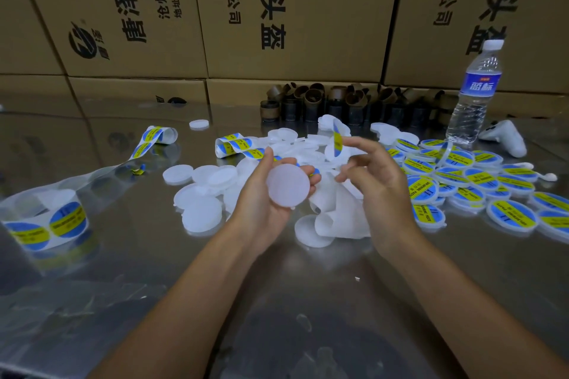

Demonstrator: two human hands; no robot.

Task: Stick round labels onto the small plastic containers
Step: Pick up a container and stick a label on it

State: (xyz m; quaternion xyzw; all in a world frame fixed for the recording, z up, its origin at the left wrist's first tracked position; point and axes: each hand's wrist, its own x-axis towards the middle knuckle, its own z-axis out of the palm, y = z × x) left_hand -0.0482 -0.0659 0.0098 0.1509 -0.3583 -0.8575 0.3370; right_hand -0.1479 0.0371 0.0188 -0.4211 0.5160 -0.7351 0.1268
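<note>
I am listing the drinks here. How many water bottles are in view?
1. The water bottle stands upright on the table, far right, beside a white controller. I see no other.

Blank white container (288,186) tilted; blue-yellow label (337,140) edge-on.

Frosted plastic container (288,187); glossy metal table (277,301).

near edge of the steel table (277,301) is wide open, easy reach in from the front. far left is mostly free too, just the label roll (49,224) and its backing strip (101,169) trailing across. middle is clogged with blank containers (203,191), right side is packed with labelled containers (480,184). the back is walled off by cardboard tubes (338,101), a water bottle (474,92) and stacked boxes (292,9).
</note>
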